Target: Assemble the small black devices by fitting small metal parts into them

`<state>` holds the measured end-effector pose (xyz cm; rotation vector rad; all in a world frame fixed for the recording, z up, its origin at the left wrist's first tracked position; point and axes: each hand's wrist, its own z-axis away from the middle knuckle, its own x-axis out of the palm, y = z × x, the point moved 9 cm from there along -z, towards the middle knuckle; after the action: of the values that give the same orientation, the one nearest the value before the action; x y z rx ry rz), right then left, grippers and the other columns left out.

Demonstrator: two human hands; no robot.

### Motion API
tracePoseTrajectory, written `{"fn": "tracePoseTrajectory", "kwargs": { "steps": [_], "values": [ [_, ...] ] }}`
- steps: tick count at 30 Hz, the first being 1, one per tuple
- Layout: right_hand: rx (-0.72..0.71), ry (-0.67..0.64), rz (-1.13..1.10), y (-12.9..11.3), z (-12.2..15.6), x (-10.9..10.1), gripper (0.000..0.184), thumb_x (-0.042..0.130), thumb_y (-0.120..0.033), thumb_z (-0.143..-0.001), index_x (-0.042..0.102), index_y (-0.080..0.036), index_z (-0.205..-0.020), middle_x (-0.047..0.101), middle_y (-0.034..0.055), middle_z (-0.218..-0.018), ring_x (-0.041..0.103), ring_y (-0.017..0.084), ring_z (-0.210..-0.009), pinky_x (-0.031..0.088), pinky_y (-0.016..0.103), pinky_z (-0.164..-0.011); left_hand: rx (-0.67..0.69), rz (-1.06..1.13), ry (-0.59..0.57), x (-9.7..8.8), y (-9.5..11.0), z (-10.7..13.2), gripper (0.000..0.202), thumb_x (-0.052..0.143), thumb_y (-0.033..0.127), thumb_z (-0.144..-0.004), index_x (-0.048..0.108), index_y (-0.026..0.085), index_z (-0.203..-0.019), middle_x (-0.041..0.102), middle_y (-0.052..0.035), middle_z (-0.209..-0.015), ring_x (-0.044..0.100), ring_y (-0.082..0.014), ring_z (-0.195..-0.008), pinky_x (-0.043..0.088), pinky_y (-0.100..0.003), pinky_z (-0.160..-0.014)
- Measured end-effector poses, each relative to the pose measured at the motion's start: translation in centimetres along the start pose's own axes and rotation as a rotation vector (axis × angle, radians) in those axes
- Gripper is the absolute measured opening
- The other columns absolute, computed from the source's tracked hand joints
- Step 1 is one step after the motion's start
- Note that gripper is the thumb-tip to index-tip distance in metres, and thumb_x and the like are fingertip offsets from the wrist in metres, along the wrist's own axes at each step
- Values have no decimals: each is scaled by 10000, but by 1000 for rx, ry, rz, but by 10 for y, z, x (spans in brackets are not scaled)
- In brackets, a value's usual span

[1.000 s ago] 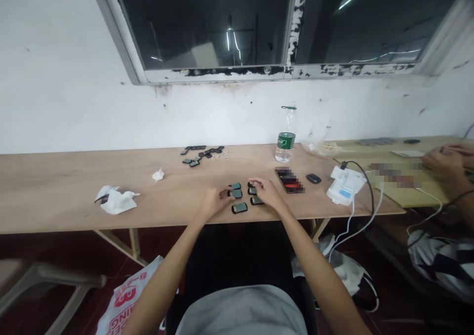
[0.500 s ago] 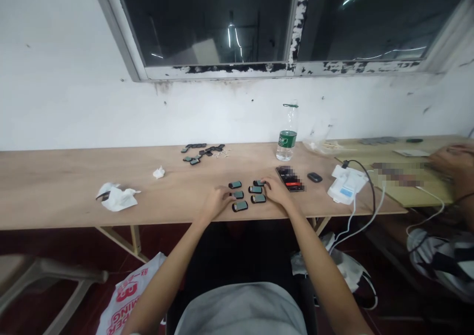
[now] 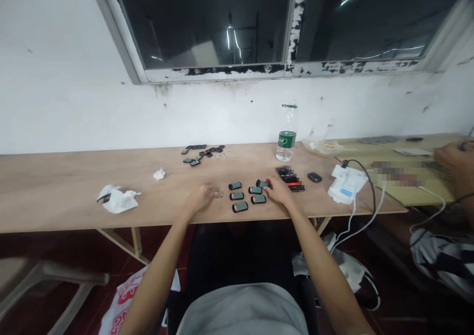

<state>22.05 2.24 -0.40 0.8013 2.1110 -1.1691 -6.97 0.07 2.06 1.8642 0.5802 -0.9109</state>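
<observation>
Several small black devices with teal screens [image 3: 240, 206] lie in two short rows on the plywood table [image 3: 74, 197]. My right hand [image 3: 278, 191] is at the right end of the rows, its fingers gripping the farthest device [image 3: 263, 183]. My left hand [image 3: 200, 198] is to the left of the rows, fingertips pinched together. A tiny pale metal piece [image 3: 221, 194] sits just beyond those fingertips. I cannot tell whether the fingers hold it.
A blurred phone [image 3: 290, 178] lies right of the devices, then a black mouse [image 3: 314, 177] and white papers with cables [image 3: 347, 184]. A heap of dark parts [image 3: 202, 153] and a water bottle [image 3: 287, 137] stand farther back. Tissues lie at left. A co-worker's hand [image 3: 457, 162] works at far right.
My left hand has drawn back leftward from the devices, away from the left row. The farthest device has shifted slightly right under my right hand.
</observation>
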Motion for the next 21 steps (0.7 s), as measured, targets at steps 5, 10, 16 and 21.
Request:
{"fn": "tracePoseTrajectory", "kwargs": {
  "steps": [5,10,16,21],
  "values": [
    [34,63,-128,5,-1,-9,268,648,-191,-781,678,-191,-1047,705,69,-1012,635,224,-911,490,341,-854,-47,6,-16,-1,-11,3,330,687,418,-798,769,196,-1028,742,-120,-1134,695,-305,-1009,543,-417,-916],
    [61,138,-149,5,-2,-21,270,609,-201,-793,713,-179,-1041,735,83,-948,646,223,-800,512,347,-813,-27,44,-40,7,-13,1,290,693,420,-777,781,208,-954,743,-112,-1090,697,-295,-965,552,-412,-901],
    [87,166,-261,-6,-3,-28,244,617,-259,-807,716,-188,-1018,750,81,-960,669,220,-786,532,349,-764,-14,-19,-16,4,-17,0,254,661,393,-790,756,191,-911,740,-118,-1036,688,-291,-937,540,-415,-885],
    [75,110,-406,-27,-3,-23,252,649,-328,-806,719,-178,-995,745,84,-944,685,226,-816,539,364,-789,-38,-34,35,-4,0,3,245,609,396,-849,692,182,-934,738,-99,-958,687,-276,-877,537,-384,-815]
  ]
}}
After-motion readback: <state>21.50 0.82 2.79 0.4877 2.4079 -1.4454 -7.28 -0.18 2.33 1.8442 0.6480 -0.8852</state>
